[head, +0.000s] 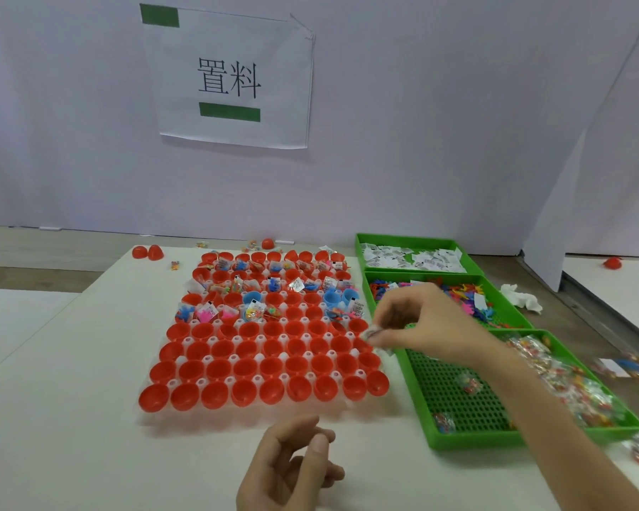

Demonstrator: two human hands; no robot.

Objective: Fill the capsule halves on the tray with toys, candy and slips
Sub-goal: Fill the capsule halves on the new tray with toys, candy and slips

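Note:
A clear tray [155, 418] on the white table holds rows of red capsule halves [266, 366], with a few blue ones [334, 297] among them. The far rows carry toys, candy and slips [253, 312]; the near rows look hollow. My right hand [417, 319] hovers at the tray's right edge and pinches a small clear candy packet [373, 331] between its fingertips. My left hand [292, 462] hangs in front of the tray's near edge, fingers loosely curled, holding nothing.
Three green bins line the right side: paper slips [410, 258] farthest, coloured toys [469, 295] in the middle, candy packets [569, 385] nearest. Loose red halves [147, 252] lie at the table's far left. A paper sign [229, 79] hangs on the wall.

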